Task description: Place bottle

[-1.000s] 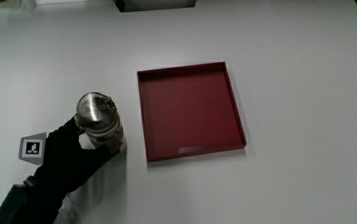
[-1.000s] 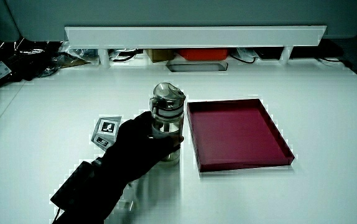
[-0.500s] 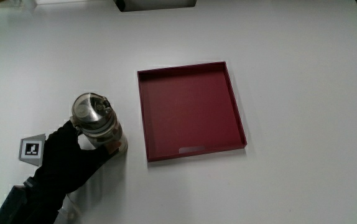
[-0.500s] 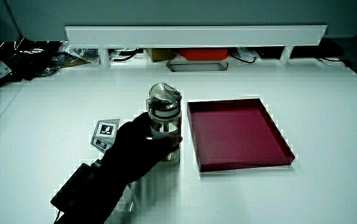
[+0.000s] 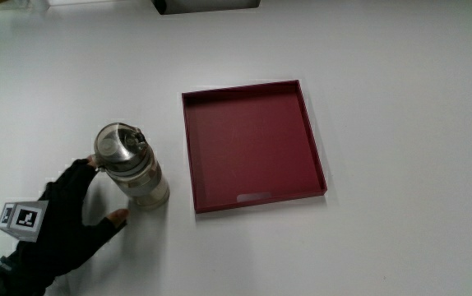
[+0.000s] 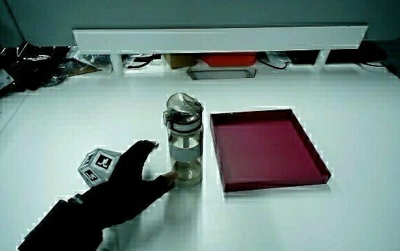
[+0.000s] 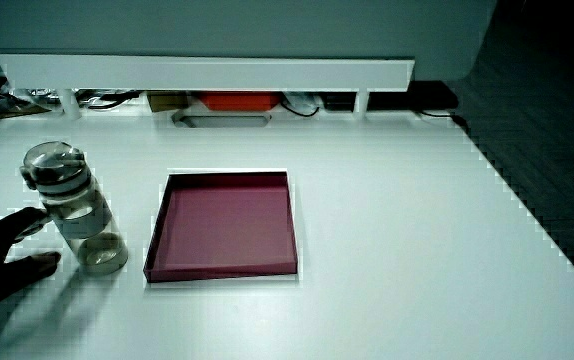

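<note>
Main view: the clear plastic bottle with a metallic silver lid (image 5: pixel 131 167) is standing upright on the white table (image 5: pixel 400 99), just beside the shallow square dark-red tray (image 5: pixel 252 146), at about nine o'clock from it, outside the tray and apart from its wall. The black-gloved hand (image 5: pixel 70 220) is lying at about seven o'clock from the bottle, nearer to the person. Its fingers (image 5: pixel 78 174) are spreading wide and gripping nothing; one fingertip is reaching up near the lid, and the thumb is pointing toward the bottle's base. Whether either is touching the bottle cannot be told here. The small patterned cube (image 5: pixel 20 219) is sitting on the back of the hand.

In a side view, the bottle (image 6: pixel 184 149) is standing upright between the hand (image 6: pixel 125 180) and the tray (image 6: pixel 266 148). The hand is resting low at the table, open, with the thumb tip right at the bottle's foot and the cube (image 6: pixel 97 166) riding on its back. The white low partition (image 6: pixel 219 38) is running along the table's edge, at twelve o'clock from the tray.

In a side view, the bottle (image 7: pixel 72 205) is showing at nine o'clock from the tray (image 7: pixel 225 223), and the hand (image 7: pixel 5 258) is lying open beside it, holding nothing.
</note>
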`<act>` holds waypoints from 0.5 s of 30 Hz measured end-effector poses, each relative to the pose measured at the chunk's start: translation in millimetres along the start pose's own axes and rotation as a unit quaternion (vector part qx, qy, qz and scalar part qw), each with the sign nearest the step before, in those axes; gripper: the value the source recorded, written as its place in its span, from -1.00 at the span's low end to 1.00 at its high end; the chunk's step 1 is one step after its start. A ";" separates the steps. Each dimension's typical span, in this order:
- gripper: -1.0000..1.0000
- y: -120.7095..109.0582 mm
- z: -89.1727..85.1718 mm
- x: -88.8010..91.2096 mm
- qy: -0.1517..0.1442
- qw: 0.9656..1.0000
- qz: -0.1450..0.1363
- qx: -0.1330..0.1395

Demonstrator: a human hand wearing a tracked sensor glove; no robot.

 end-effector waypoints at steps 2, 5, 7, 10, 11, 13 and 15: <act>-1.00 0.8 3.7 1.1 0.052 0.999 0.013 -0.003; -1.00 0.5 4.7 3.3 0.109 0.994 0.033 -0.003; -1.00 1.7 2.4 4.9 0.149 0.988 0.030 0.003; -1.00 4.6 -1.9 9.9 0.191 0.981 0.041 0.005; -1.00 7.8 -9.9 -7.1 0.195 0.980 0.040 -0.009; -1.00 11.0 -13.1 -11.1 0.210 0.976 0.053 -0.016; -1.00 13.5 -13.4 -10.7 0.217 0.974 0.064 -0.012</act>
